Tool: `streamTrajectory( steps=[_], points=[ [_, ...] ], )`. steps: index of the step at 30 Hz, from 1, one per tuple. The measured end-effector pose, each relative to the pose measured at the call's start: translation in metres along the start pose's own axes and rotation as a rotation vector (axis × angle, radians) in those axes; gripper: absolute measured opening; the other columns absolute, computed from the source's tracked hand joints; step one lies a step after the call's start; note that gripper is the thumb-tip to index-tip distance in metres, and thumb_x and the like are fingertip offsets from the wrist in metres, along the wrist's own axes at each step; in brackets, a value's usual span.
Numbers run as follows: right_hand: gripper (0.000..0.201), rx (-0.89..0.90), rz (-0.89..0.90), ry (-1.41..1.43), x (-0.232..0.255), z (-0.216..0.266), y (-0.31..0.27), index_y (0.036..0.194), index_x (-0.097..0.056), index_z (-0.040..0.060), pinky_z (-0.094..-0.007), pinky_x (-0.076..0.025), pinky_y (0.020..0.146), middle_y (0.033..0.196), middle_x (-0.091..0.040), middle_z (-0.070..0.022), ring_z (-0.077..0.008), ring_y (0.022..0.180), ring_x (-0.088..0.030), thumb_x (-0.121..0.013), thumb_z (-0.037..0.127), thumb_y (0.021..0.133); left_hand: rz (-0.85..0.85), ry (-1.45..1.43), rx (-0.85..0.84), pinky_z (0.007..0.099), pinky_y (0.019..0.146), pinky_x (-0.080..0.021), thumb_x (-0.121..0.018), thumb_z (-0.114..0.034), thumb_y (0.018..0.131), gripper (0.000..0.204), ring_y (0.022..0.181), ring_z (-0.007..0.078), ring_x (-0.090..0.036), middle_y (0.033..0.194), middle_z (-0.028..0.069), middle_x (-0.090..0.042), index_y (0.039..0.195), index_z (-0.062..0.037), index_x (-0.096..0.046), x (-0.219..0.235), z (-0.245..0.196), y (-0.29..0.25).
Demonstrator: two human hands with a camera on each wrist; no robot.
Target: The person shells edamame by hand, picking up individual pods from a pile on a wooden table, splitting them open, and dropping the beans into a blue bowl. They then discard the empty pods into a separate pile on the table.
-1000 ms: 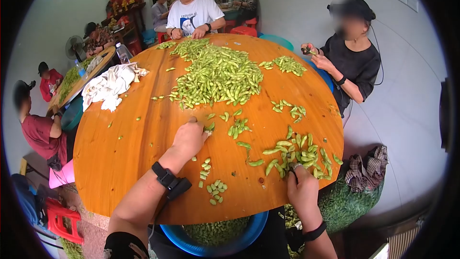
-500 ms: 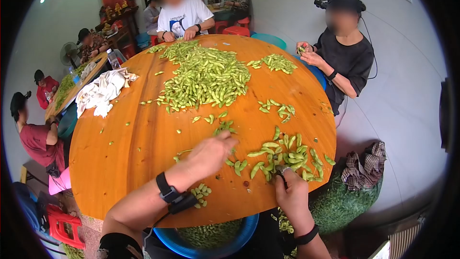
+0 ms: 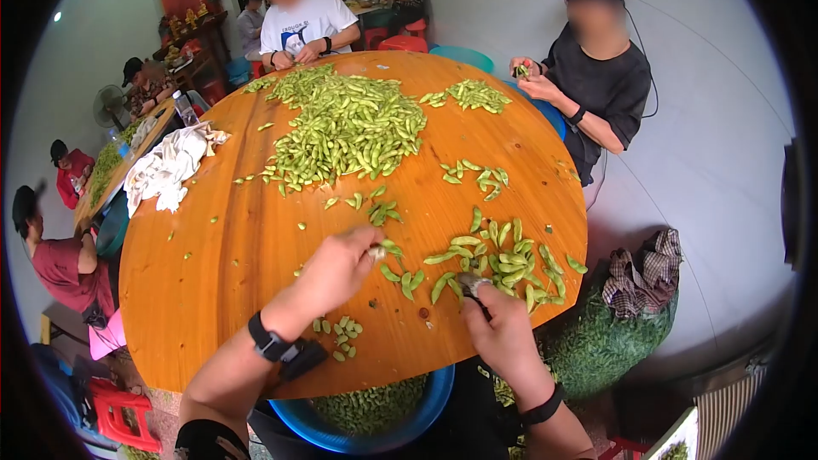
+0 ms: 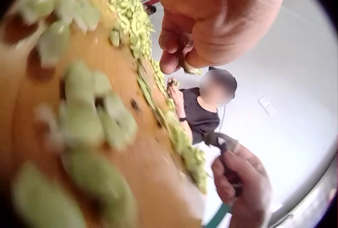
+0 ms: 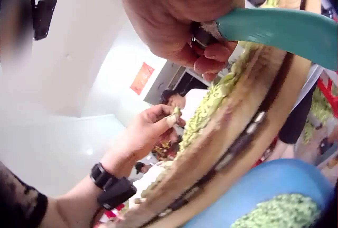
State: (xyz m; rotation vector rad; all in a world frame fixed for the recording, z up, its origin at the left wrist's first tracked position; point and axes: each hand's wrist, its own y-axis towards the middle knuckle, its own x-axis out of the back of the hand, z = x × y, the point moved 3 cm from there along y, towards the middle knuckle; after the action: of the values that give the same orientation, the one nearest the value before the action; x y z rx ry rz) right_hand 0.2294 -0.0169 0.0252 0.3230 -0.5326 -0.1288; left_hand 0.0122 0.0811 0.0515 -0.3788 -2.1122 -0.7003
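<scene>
On the near edge of the round wooden counter (image 3: 221,255), the left hand (image 3: 336,268) pinches a single soybean pod (image 3: 376,251) between thumb and fingertips, lifted just clear of the wood. The right wrist view shows the same pinch, with the pod tip poking out of the fingers. The right hand (image 3: 503,332) is clenched round a small dark-handled cutting tool (image 3: 471,288), whose metal end sits at the edge of the near pile of pods (image 3: 503,260).

Judging by how things lie, the work is far from finished. A little cluster of shelled beans (image 3: 341,336) lies by the left wrist, and the blue basin (image 3: 375,422) under the counter's rim holds a layer of green pieces, so a share has been processed. What is left is much greater: the near pile is untouched, a small scatter (image 3: 473,177) lies beyond it, and the big heap of pods (image 3: 345,132) covers the middle of the counter. A mesh sack of pods (image 3: 609,345) stands on the floor to the right, still full.
</scene>
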Motion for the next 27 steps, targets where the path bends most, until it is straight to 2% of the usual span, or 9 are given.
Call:
streamTrajectory(
  steps=[2,4,5,9,12,14,20,22,27],
  points=[
    [0.011,-0.065,0.052,0.156,-0.011,0.008,0.005,0.097,-0.059,-0.0009,-0.0375,-0.049,0.056,0.076,-0.062,-0.0174,-0.0322,0.061,-0.061,-0.057,0.003,0.088,0.033,-0.181,0.059,0.0360,0.065,-0.052,-0.057,-0.001,0.089,0.012,0.070,0.0296,-0.063,0.086,0.0153,-0.063,0.100,0.0000,-0.061,-0.003,-0.014,-0.016],
    [0.016,-0.416,0.240,0.525,-0.031,0.005,0.009,0.104,-0.061,0.0008,-0.0262,-0.045,0.048,0.075,-0.063,-0.0065,-0.0134,0.052,-0.057,-0.056,0.010,0.092,0.108,-0.452,0.242,0.0290,0.060,-0.050,-0.056,0.001,0.090,0.019,0.063,0.0180,-0.061,0.080,0.0103,-0.063,0.108,-0.0014,-0.062,-0.010,-0.019,-0.031],
    [0.016,-0.460,0.251,0.562,-0.038,0.008,0.011,0.104,-0.062,0.0026,-0.0192,-0.040,0.043,0.074,-0.060,0.0004,-0.0030,0.051,-0.051,-0.055,0.013,0.095,0.080,-0.483,0.202,0.0257,0.056,-0.048,-0.053,0.002,0.091,0.022,0.060,0.0111,-0.058,0.079,0.0065,-0.063,0.111,-0.0017,-0.062,-0.014,-0.019,-0.037],
    [0.015,-0.470,0.275,0.584,-0.059,0.008,0.009,0.104,-0.063,0.0028,-0.0201,-0.039,0.040,0.073,-0.060,-0.0002,-0.0045,0.050,-0.051,-0.055,0.013,0.095,0.005,-0.531,0.197,0.0235,0.058,-0.048,-0.053,0.003,0.092,0.025,0.063,0.0091,-0.060,0.084,0.0041,-0.062,0.115,-0.0015,-0.063,-0.022,-0.010,-0.048],
    [0.013,-0.493,0.258,0.579,-0.063,0.010,0.006,0.101,-0.062,0.0027,-0.0206,-0.040,0.042,0.072,-0.059,-0.0001,-0.0048,0.050,-0.051,-0.054,0.011,0.095,0.069,-0.522,0.166,0.0233,0.057,-0.049,-0.052,0.002,0.093,0.030,0.066,0.0088,-0.061,0.087,0.0040,-0.061,0.121,-0.0024,-0.060,-0.028,-0.004,-0.053],
    [0.013,-0.397,0.178,0.555,-0.065,0.012,0.007,0.089,-0.061,0.0031,-0.0186,-0.037,0.041,0.072,-0.061,0.0004,-0.0037,0.050,-0.051,-0.055,0.011,0.096,0.123,-0.642,0.249,0.0235,0.057,-0.050,-0.050,0.004,0.092,0.036,0.067,0.0091,-0.061,0.088,0.0040,-0.061,0.127,-0.0036,-0.057,-0.036,-0.005,-0.055],
    [0.012,-0.417,0.205,0.489,-0.073,0.021,0.010,0.101,-0.062,0.0001,-0.0212,-0.041,0.045,0.073,-0.060,-0.0015,-0.0052,0.051,-0.051,-0.052,0.006,0.095,0.017,-0.798,0.263,0.0275,0.061,-0.052,-0.054,0.003,0.088,0.035,0.068,0.0188,-0.066,0.088,0.0123,-0.063,0.122,0.0001,-0.058,-0.042,0.003,-0.058],
    [0.012,-0.405,0.194,0.500,-0.074,0.023,0.011,0.097,-0.062,0.0013,-0.0201,-0.039,0.043,0.074,-0.061,-0.0010,-0.0045,0.050,-0.051,-0.053,0.008,0.096,-0.024,-0.532,0.190,0.0258,0.064,-0.053,-0.053,0.006,0.088,0.037,0.071,0.0119,-0.065,0.095,0.0095,-0.065,0.124,-0.0004,-0.057,-0.039,0.009,-0.058],
    [0.013,-0.402,0.215,0.510,-0.077,0.026,0.011,0.095,-0.063,0.0026,-0.0187,-0.037,0.041,0.075,-0.062,-0.0006,-0.0036,0.050,-0.050,-0.053,0.010,0.097,-0.039,-0.502,0.200,0.0266,0.066,-0.054,-0.057,0.006,0.085,0.026,0.076,0.0146,-0.067,0.093,0.0108,-0.067,0.111,0.0013,-0.059,-0.035,0.008,-0.058]
  ],
)
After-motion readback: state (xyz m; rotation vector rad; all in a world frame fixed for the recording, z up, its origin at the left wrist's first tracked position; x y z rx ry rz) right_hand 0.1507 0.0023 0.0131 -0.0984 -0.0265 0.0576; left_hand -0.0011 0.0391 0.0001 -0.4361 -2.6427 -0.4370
